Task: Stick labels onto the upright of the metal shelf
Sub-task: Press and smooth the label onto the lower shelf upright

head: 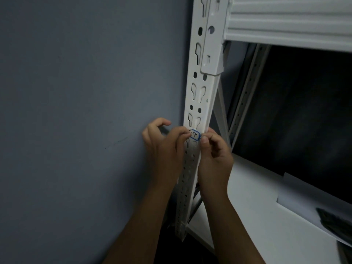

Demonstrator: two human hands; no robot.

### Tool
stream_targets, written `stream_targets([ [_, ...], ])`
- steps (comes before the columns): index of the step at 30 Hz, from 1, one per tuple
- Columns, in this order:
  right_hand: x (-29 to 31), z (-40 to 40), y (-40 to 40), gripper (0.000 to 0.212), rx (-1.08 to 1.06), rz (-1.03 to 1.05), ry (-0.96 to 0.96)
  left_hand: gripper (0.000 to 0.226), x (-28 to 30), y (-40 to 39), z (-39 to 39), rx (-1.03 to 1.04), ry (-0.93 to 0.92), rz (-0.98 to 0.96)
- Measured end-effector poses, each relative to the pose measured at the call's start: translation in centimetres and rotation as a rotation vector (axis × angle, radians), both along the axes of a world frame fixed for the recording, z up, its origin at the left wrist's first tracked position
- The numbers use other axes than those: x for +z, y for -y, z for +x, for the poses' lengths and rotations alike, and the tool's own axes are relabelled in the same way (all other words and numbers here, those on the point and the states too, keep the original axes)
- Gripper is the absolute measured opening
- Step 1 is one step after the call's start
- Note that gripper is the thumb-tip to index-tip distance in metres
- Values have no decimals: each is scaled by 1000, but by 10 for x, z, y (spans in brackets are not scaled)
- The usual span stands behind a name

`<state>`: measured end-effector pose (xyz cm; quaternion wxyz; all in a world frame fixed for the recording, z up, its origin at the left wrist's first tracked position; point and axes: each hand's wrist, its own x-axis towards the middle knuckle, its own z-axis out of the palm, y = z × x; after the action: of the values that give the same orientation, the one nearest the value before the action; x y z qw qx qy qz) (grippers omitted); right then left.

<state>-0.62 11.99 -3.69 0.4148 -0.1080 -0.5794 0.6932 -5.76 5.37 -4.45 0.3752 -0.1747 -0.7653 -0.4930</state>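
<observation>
A white metal upright [202, 88] with keyhole slots runs down the middle of the view. On its face sits a small white label [194, 135] with a blue border and black handwriting. My left hand [163, 147] holds the label's left end with its fingertips against the upright. My right hand [214, 157] pinches the label's right end at the upright's right edge. Part of the label is hidden under my left fingers.
A grey wall [85, 111] lies left of the upright. A white shelf beam [285, 25] joins it at the top right. Below right is a white shelf board [266, 216] carrying a sheet of paper [308, 202] and a dark object [337, 221].
</observation>
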Motion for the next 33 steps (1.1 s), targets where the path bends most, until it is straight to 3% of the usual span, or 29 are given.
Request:
stream_targets([
  [3, 1, 1, -1, 26, 20, -9, -7, 4, 1, -1, 3, 3, 29, 64],
  [8, 1, 1, 0, 28, 18, 1, 2, 16, -2, -1, 4, -41, -13, 53],
  [12, 1, 2, 3, 30, 22, 10, 9, 5, -1, -1, 0, -38, 6, -5],
  [16, 1, 1, 3, 29, 12, 15, 17, 17, -1, 1, -3, 1, -13, -66],
  [21, 2, 3, 2, 27, 18, -8, 22, 15, 2, 0, 2, -13, -3, 48],
  [27, 2, 3, 2, 30, 16, 5, 34, 28, -2, 1, 2, -36, -42, 1],
  [33, 2, 2, 4, 28, 8, 12, 25, 17, 1, 0, -3, -6, -13, -39],
])
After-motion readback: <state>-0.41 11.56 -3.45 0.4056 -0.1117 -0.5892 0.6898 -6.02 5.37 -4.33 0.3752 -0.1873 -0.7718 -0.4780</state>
